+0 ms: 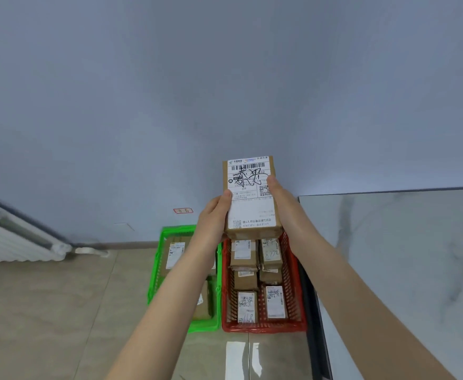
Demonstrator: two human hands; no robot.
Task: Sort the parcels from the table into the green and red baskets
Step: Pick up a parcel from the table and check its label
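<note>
Left hand (214, 215) and right hand (282, 198) clasped a labelled cardboard parcel (251, 193) by its two sides, parcel held up above the red basket (263, 328), boxes (274, 301) lay inside it, green basket (156, 267) just beside, marble table (403, 256) stood at right.

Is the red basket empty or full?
Nearly full: the red basket holds rows of parcels covering most of its floor.
</note>
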